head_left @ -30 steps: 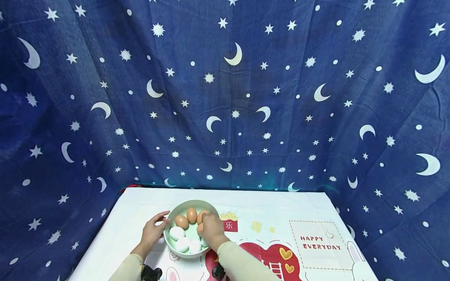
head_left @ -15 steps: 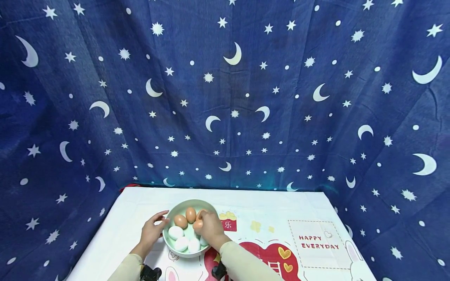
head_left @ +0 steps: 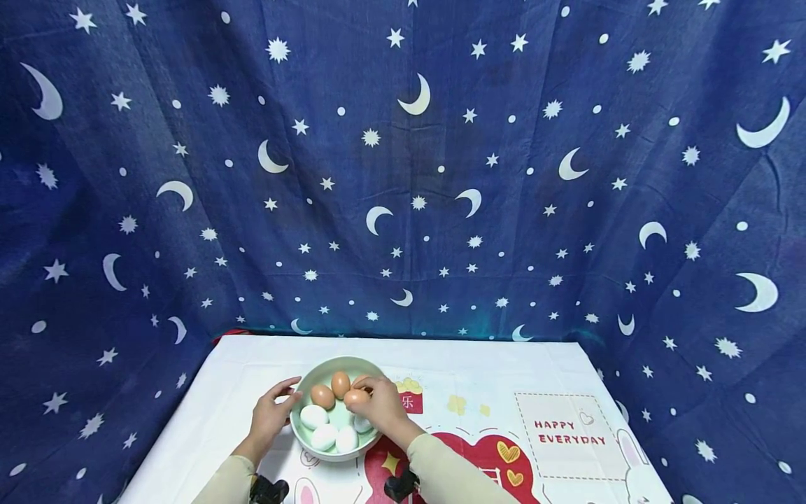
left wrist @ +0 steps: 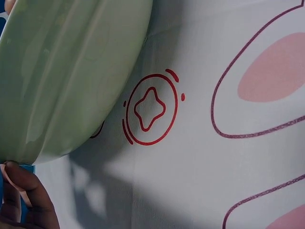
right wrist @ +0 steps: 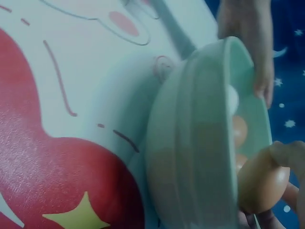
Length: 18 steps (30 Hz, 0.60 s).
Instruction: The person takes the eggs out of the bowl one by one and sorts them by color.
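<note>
From here I see eggs (head_left: 324, 437) in the bowl (head_left: 340, 456) on the table (head_left: 472, 371), the curtain (head_left: 403, 168) behind, perhaps touching its far edge.

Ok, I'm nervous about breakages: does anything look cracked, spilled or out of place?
Nothing stands out. The bowl stands upright on the cloth, the eggs show no visible cracks or spill, and the egg in the right fingers looks whole.
</note>
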Tool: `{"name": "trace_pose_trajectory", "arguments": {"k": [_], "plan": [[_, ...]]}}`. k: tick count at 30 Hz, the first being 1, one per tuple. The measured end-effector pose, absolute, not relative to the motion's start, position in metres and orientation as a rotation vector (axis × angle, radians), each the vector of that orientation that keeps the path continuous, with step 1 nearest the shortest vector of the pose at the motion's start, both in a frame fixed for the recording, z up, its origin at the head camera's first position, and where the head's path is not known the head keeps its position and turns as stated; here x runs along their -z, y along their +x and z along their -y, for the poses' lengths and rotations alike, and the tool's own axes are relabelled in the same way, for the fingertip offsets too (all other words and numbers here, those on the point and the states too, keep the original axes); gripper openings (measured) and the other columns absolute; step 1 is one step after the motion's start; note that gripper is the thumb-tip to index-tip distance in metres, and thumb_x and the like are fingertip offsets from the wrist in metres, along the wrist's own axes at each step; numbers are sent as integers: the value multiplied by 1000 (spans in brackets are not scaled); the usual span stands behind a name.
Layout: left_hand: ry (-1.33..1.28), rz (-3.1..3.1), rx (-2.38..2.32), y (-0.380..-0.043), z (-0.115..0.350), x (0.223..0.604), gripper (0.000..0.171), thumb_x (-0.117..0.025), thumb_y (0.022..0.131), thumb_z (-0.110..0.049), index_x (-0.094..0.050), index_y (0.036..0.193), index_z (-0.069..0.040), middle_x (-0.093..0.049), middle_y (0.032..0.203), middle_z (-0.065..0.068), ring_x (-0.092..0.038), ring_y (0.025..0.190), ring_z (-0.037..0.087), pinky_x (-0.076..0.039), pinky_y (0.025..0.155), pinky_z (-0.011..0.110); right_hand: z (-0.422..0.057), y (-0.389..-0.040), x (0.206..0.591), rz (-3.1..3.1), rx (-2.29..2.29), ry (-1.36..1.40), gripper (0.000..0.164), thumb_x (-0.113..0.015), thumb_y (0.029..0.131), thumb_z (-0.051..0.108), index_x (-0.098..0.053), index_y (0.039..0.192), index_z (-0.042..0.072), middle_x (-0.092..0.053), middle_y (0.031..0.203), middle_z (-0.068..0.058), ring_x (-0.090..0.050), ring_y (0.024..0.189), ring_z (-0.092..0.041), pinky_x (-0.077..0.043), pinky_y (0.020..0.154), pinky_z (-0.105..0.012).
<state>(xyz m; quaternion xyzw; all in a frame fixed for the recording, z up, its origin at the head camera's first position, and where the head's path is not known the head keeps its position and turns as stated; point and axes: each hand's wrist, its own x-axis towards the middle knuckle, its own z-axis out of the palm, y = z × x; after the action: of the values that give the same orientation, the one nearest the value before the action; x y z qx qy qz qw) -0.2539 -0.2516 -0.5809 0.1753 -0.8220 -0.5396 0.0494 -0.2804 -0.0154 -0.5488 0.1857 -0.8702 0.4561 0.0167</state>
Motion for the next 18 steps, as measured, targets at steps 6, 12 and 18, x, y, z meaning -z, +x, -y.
{"name": "trace_pose_trajectory", "arguments": {"k": [6,12,18], "plan": [[543,2498,1649,-254,253,582,41,-64,95,-18,-58,135,-8,-54,122,18,-57,97,22,-56,62,25,4,-281,540,2689,-1622,393,30,-82,75,20,-74,102,8,-70,98,-3,-58,84,-10,-52,69,-19],[537,2491,1642,-254,252,580,41,-65,94,-18,-59,134,-7,-55,121,18,-57,91,17,-55,59,24,-12,-284,534,2601,-1745,274,31,-81,78,23,-73,103,6,-72,94,-6,-64,83,-12,-55,70,-21],[545,2478,1645,-254,250,581,41,-66,94,-18,-60,133,-8,-56,120,17,-56,88,14,-54,59,23,-28,-286,532,2512,-1976,180,35,-79,82,25,-71,109,3,-70,91,-9,-63,73,-8,-60,60,-30]]}}
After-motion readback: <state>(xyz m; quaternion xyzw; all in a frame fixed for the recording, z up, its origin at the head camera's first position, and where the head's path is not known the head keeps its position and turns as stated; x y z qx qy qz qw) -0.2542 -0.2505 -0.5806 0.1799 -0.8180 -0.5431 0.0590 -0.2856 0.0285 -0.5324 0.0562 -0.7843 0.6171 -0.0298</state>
